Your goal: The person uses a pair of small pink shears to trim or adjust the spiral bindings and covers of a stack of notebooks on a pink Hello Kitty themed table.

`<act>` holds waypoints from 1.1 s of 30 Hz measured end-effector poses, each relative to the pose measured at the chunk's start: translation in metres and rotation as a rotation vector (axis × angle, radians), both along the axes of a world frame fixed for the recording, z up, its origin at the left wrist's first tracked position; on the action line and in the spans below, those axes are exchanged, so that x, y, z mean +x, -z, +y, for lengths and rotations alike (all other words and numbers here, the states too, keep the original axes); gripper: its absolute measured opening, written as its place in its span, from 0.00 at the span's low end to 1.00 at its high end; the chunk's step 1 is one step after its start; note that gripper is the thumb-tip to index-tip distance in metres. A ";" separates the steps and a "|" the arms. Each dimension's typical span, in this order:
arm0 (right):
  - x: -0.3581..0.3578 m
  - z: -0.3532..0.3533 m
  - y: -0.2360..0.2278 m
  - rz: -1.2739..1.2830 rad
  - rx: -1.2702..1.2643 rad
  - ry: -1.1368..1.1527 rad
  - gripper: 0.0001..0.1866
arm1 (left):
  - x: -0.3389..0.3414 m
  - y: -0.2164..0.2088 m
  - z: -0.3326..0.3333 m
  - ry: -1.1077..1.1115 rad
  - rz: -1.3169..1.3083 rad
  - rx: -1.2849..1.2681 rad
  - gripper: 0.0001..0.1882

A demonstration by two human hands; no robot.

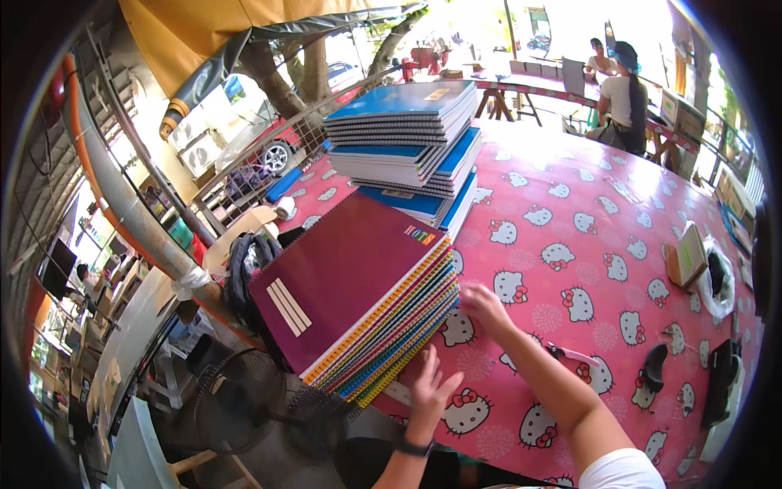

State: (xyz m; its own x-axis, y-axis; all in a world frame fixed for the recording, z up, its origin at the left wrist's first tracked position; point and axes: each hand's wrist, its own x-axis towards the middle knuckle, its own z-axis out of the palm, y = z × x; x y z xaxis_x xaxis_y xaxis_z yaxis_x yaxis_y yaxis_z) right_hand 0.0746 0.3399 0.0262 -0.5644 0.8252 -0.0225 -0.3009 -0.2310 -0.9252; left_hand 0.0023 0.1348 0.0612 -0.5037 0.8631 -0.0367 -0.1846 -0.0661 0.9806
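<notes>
A tall stack of spiral-bound notebooks stands on the table's near left side, topped by a maroon notebook [342, 277] with a pale label of lines on its cover. Yellow, blue, pink and white coil bindings [387, 334] face me along its edge. My left hand [430, 389], a dark band on its wrist, is beside the lower end of that edge with its fingers spread. By the stack's right corner is my right hand [486, 308], fingers loosely extended, holding nothing; whether its fingertips touch the notebooks I cannot tell. Behind rises another pile of blue-covered spiral notebooks [399, 104], laid in staggered bundles.
The pink cat-print tablecloth [538, 281] covers the table. At right lie a pink-handled tool [575, 355], a black curved object [655, 367], a small box [689, 257] and a plastic bag [718, 285]. A black fan [236, 399] stands off the left edge. Two people sit at a far table.
</notes>
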 end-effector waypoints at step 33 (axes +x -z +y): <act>0.157 -0.082 -0.071 -1.475 0.853 0.181 0.46 | -0.077 0.035 -0.035 -0.532 0.843 -0.048 0.33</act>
